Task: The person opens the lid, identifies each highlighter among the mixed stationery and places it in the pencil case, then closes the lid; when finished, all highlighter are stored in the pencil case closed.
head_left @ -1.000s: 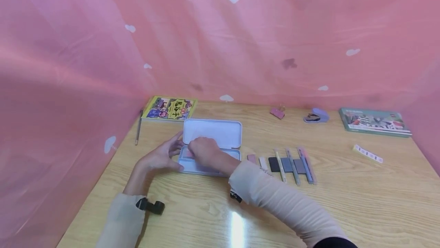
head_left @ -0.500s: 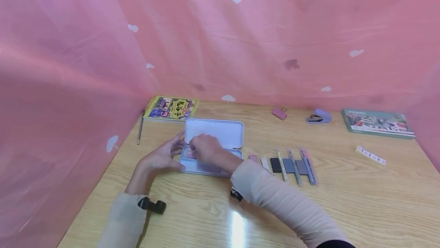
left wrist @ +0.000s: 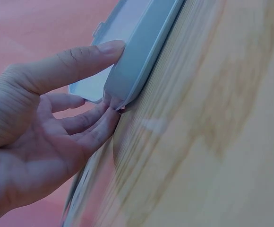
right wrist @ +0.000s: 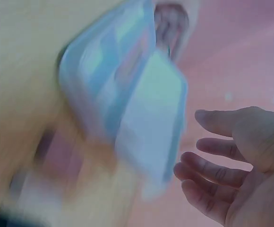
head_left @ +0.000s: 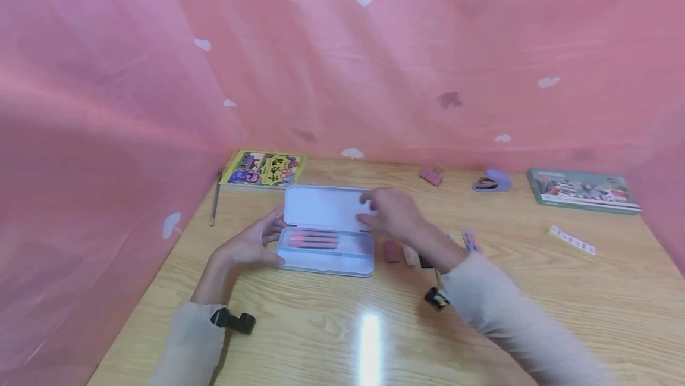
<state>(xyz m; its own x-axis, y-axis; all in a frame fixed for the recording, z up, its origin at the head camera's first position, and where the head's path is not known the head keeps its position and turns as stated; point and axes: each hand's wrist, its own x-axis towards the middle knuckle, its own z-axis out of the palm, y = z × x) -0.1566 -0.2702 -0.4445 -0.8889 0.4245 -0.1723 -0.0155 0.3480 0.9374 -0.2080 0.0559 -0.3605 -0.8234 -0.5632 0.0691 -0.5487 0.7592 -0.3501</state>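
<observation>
The pale blue pencil case point(head_left: 327, 262) lies with its lid tipped back on the table. Several pink pens point(head_left: 314, 239) lie in its rear compartment, on the left side. My left hand point(head_left: 246, 245) grips the case's left end; in the left wrist view the thumb presses on the front wall point(left wrist: 137, 61) and the fingers touch the end corner. Nothing is held by my right hand point(head_left: 395, 213), which is in the air by the lid's right edge, fingers apart and loosely bent. The right wrist view is blurred but shows that hand point(right wrist: 241, 165) without any object in it.
Right of the case lie a pink eraser point(head_left: 392, 251), a pale eraser point(head_left: 409, 255) and pens point(head_left: 471, 239), partly hidden by my right arm. Behind are a yellow book point(head_left: 264, 169), pink clip point(head_left: 431, 176), purple stapler point(head_left: 492, 181) and green box point(head_left: 583, 190). A pencil point(head_left: 216, 198) lies left.
My right hand has come out of the case and moved right, its fingers spreading. The pink pens in the case are now uncovered. My left hand keeps its place on the case.
</observation>
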